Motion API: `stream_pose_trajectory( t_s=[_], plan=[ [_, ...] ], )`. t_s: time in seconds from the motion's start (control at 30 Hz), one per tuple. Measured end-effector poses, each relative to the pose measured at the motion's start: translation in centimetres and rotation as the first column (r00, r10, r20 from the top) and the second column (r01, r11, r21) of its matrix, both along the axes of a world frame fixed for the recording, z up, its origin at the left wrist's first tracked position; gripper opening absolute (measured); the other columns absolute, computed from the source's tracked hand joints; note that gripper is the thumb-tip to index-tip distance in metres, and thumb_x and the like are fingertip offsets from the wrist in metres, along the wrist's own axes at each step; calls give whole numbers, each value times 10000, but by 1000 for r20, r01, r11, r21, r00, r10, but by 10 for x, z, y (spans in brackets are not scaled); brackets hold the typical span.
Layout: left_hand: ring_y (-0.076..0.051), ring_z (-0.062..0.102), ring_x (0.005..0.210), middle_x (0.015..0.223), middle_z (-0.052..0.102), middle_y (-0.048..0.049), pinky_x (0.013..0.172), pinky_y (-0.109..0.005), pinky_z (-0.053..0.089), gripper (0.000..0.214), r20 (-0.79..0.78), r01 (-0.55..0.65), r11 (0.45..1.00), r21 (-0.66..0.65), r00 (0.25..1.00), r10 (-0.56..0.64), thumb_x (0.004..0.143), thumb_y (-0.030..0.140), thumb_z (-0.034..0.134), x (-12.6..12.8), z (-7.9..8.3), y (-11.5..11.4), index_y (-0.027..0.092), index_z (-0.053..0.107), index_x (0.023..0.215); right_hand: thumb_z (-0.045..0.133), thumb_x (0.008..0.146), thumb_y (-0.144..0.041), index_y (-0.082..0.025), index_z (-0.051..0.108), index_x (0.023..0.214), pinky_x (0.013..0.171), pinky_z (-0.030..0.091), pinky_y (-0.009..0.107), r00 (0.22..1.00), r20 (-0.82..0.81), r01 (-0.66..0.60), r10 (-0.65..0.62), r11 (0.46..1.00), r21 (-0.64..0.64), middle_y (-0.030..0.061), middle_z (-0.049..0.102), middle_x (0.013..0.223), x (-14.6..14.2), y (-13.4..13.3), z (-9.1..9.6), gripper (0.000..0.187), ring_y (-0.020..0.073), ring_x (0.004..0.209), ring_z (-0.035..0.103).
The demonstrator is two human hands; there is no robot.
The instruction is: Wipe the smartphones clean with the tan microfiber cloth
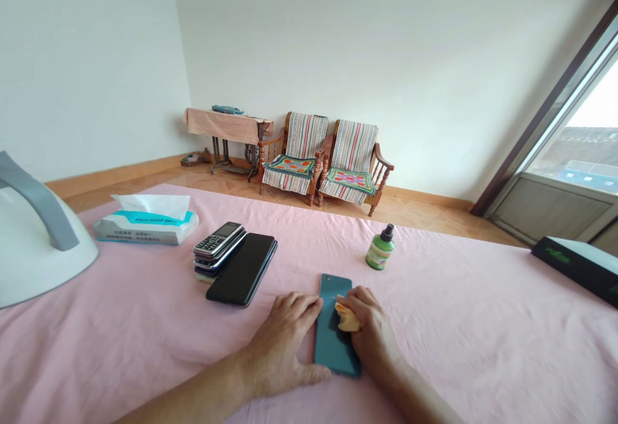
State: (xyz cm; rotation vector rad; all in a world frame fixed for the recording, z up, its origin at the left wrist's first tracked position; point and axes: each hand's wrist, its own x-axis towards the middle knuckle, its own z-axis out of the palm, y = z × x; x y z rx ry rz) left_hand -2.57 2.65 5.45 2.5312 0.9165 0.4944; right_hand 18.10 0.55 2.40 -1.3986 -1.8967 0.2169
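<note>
A teal phone lies face down on the pink cloth in front of me. My left hand rests flat beside its left edge, fingers stretched out and touching the phone's side. My right hand is closed on a small yellow cloth or sponge pressed onto the phone's back. A small green spray bottle with a black cap stands upright just beyond the phone, to the right.
A stack of phones lies to the left, a tissue pack behind it. A white and grey appliance sits far left, a dark box far right. Two striped chairs stand by the wall.
</note>
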Motion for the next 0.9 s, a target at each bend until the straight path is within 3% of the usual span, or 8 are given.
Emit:
stream_pose_trajectory(
  t_s=[0.13, 0.43, 0.9],
  plan=[
    [-345, 435, 1200, 1343, 504, -123, 1026, -495, 314, 854, 30, 3, 1000, 5, 1000, -3, 647, 626, 737, 1, -1, 0, 204, 479, 1343, 444, 724, 52, -201, 671, 849, 714, 414, 265, 995, -55, -87, 85, 996, -35, 55, 587, 872, -4, -21, -2, 362, 184, 831, 528],
    [-348, 443, 1175, 1314, 516, -136, 1024, -499, 323, 878, -22, -9, 1000, -9, 1000, 8, 651, 621, 735, 1, 5, -2, 163, 471, 1352, 452, 717, 31, -156, 637, 706, 661, 375, 278, 997, -34, 73, -72, 996, 41, 59, 561, 755, -8, 45, 0, 263, 187, 749, 503],
    [-347, 440, 1170, 1306, 518, -123, 1020, -494, 322, 881, -9, -5, 1000, -22, 1000, 5, 634, 626, 743, 1, 5, -1, 197, 467, 1352, 480, 677, -13, -173, 631, 717, 647, 377, 246, 997, -77, 0, 2, 1000, 20, 28, 565, 758, -16, 51, -2, 224, 156, 731, 517]
  ],
)
